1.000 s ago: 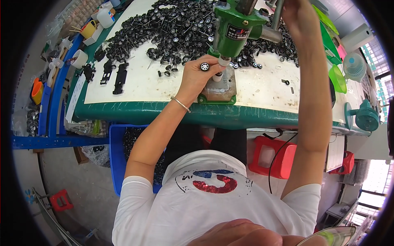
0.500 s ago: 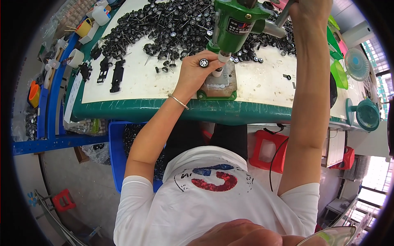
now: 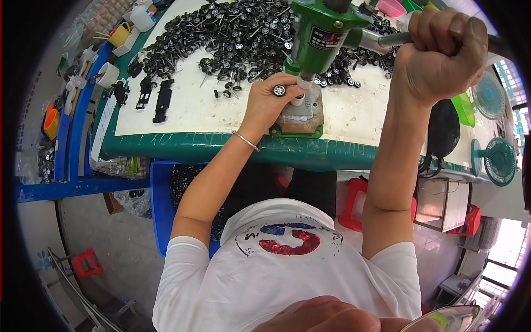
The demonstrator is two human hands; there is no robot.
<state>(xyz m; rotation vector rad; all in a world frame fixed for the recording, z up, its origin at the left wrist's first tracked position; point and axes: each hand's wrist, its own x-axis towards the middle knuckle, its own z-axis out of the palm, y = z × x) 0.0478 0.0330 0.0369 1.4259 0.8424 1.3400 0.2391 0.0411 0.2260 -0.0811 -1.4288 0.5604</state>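
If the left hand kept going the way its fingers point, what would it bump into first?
Most likely the white tip under the green press. The left hand, pinching a small black wheel, points right at it; depth is hard to judge.

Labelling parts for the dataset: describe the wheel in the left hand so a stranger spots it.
Find the green press at the table's near edge. Just left of its white tip, the left hand pinches a small black wheel with a silver hub, apart from the loose pile behind.

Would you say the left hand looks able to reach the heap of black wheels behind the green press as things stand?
Probably yes. The left hand holds a small wheel beside the green press. The heap of black wheels begins just beyond it, and only bare white tabletop with loose pieces lies between.
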